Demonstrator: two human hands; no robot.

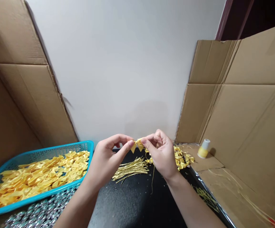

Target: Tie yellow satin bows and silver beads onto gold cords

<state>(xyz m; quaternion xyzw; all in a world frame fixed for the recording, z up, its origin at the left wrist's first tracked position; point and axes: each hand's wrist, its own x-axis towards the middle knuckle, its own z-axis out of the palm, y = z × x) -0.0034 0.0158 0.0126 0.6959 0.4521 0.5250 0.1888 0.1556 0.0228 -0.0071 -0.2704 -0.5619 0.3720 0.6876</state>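
Observation:
Between my two hands, above the black tabletop, is a small yellow ribbon bow [136, 145] with its two pointed tails hanging down. My left hand [114, 150] pinches the bow's left side between thumb and forefinger. On the other side, my right hand [160, 152] has its thumb and forefinger closed on the bow, the remaining fingers curled. Below the hands lies a bundle of gold twist ties [132, 168]. A pile of yellow bows with gold ties [181, 157] sits behind and right of my right hand, which partly hides it.
At left, a turquoise plastic basket [89, 148] holds many yellow ribbon bows [44, 174]. Shiny silver round pieces [44, 209] lie before it. A cone thread spool [203, 148] stands on cardboard at right. Loose gold ties [206, 198] lie near the black table's [127, 205] right edge. Cardboard panels [246, 104] flank both sides.

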